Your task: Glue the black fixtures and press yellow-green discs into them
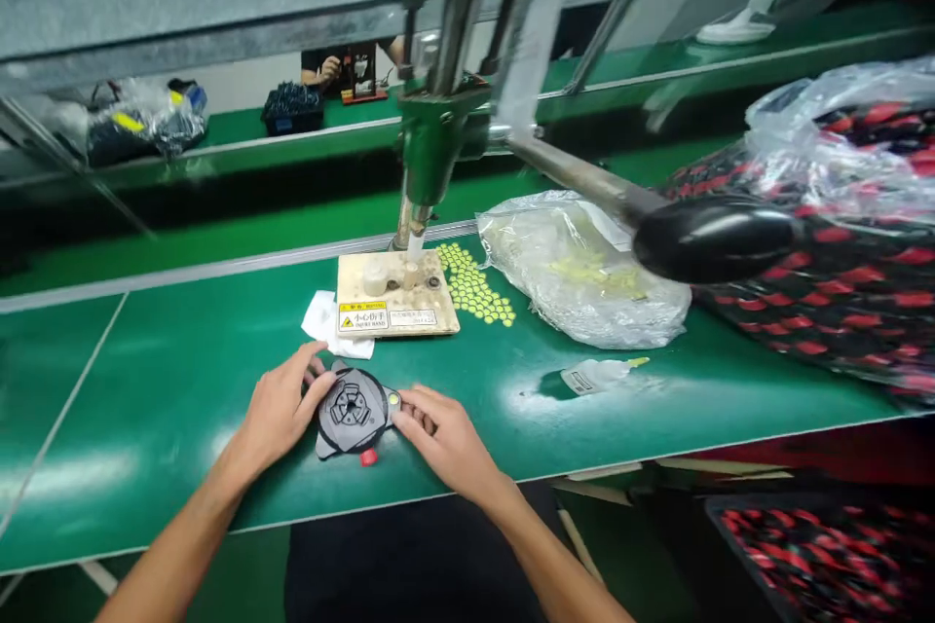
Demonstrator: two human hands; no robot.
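A round grey-and-black plastic part (352,411) with corner tabs lies flat on the green worktop, close to its front edge. My left hand (281,404) curls round its upper left rim, thumb and fingers against the edge. At its right tab, my right hand (442,428) is closed with thumb and fingertips on it. A small yellow-green disc (394,399) sits on that tab. Just below the part a small red piece (368,457) pokes out. Beyond it stands a green hand press (430,136), its tip over a cream base plate (424,322) with a warning label.
Several yellow-green discs (474,287) lie right of the base. Beside them rest a clear plastic bag (584,282) and a small bottle (595,376). The press lever's black handle (720,238) juts right, near a large bag of red-and-black parts (825,253). A co-worker's hand (330,69) shows behind.
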